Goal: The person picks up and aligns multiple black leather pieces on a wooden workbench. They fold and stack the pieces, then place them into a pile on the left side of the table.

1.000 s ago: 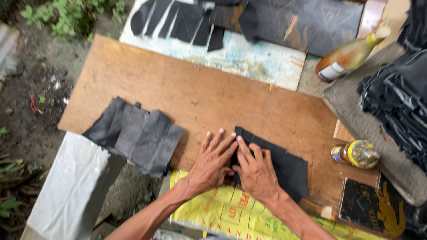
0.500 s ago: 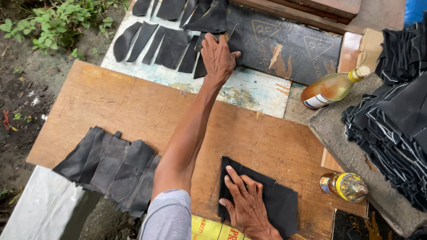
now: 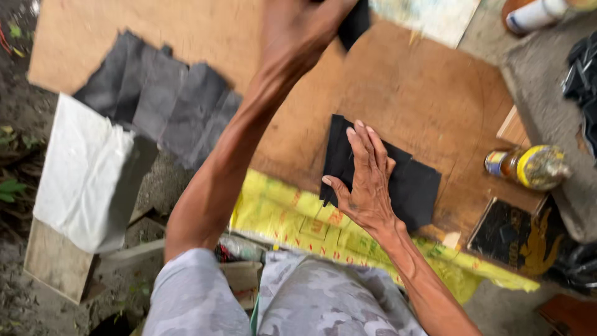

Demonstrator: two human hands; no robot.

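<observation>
In the head view, your right hand [image 3: 367, 180] lies flat, fingers spread, on matte black sheet pieces [image 3: 410, 183] at the centre of the plywood bench [image 3: 429, 93]. Your left hand [image 3: 298, 31], top centre, pinches another black piece [image 3: 356, 25].

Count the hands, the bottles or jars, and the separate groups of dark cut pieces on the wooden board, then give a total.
Hands: 2 (left hand, right hand)
Bottles or jars: 2 (lying jar, bottle)
Dark piece groups: 2 (fanned grey row, black stack)
Total: 6
</observation>
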